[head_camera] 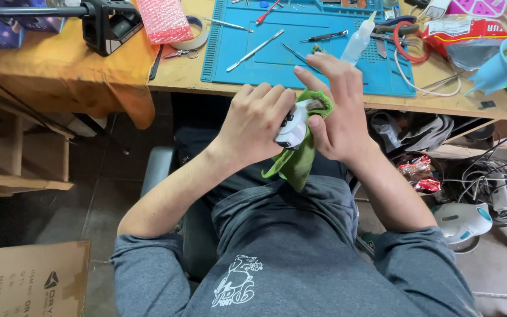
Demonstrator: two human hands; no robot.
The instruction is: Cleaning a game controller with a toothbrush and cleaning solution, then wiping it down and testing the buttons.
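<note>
Nearest the viewer, the grey sweatshirt [289, 258] of the seated person fills the lower field. Above the lap, the left hand [253, 120] is closed around a small white device [291, 128], held just short of the counter [177, 73] edge. The right hand [338, 114] presses a green cloth [297, 161] against the device, thumb on the cloth, fingers extended and loosely spread; the cloth hangs below both hands. Beyond, on the counter, a blue work mat [277, 56] carries tweezers [254, 50] and a small squeeze bottle [359, 40]. Farther left lie a tape roll [198, 35] and pink bubble wrap [164, 20].
</note>
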